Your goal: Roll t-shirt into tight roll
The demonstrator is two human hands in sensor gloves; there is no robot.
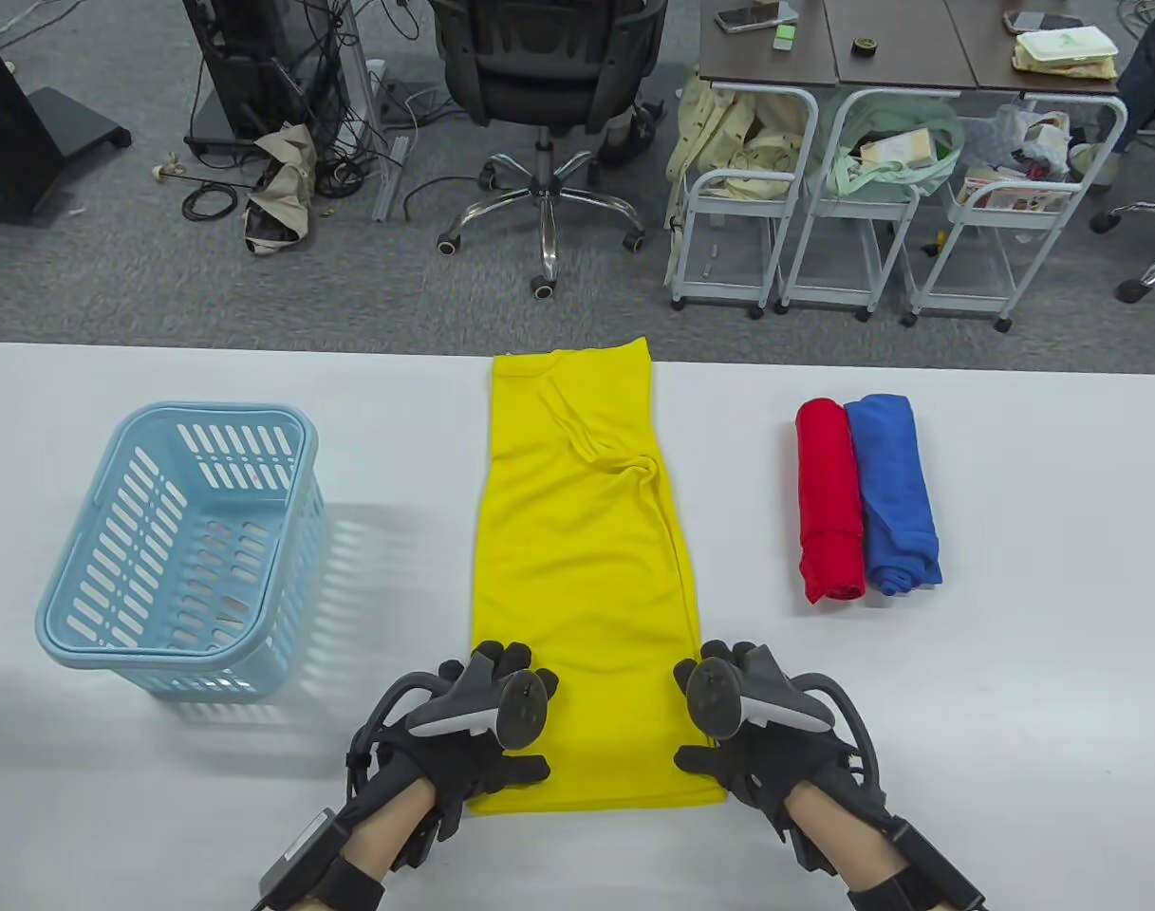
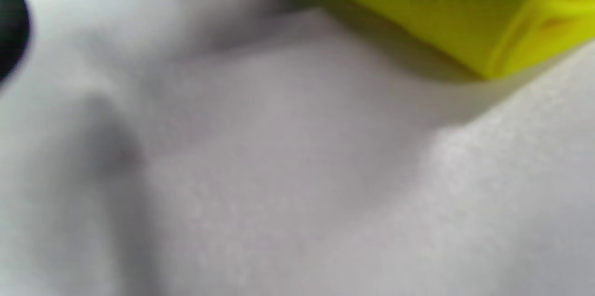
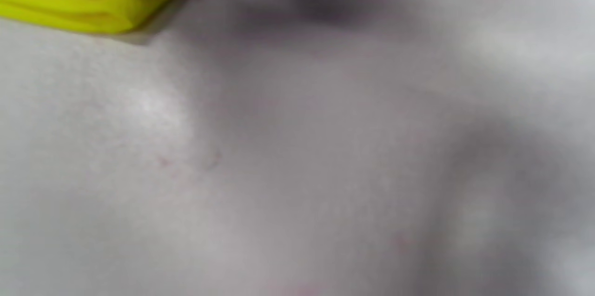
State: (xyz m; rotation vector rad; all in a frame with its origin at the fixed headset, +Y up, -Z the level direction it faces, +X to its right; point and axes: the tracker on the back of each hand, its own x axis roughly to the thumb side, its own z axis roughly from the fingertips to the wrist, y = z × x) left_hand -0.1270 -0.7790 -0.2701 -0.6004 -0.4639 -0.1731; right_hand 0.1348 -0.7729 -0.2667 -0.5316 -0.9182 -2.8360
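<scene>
A long yellow cloth t-shirt [image 1: 582,569], folded into a narrow strip, lies flat in the middle of the white table [image 1: 1014,712]. It runs from the near edge to the far edge of the table. There is a bunched wrinkle in its far half.

The left hand [image 1: 477,735] in a black glove sits on the near left corner of the shirt. The right hand [image 1: 753,735] in a black glove sits on the near right corner. The thumbs point in over the yellow cloth. The trackers on the backs of the hands hide most of the fingers, so I cannot tell if they pinch the cloth or just press on it.

The wrist views are blurry. Each shows only a yellow corner above the white table.

On the left stands a light blue plastic basket [image 1: 183,550] with slots in its sides. On the right lie a red rolled shirt [image 1: 828,503] and a blue rolled shirt [image 1: 895,493], touching side by side.
</scene>
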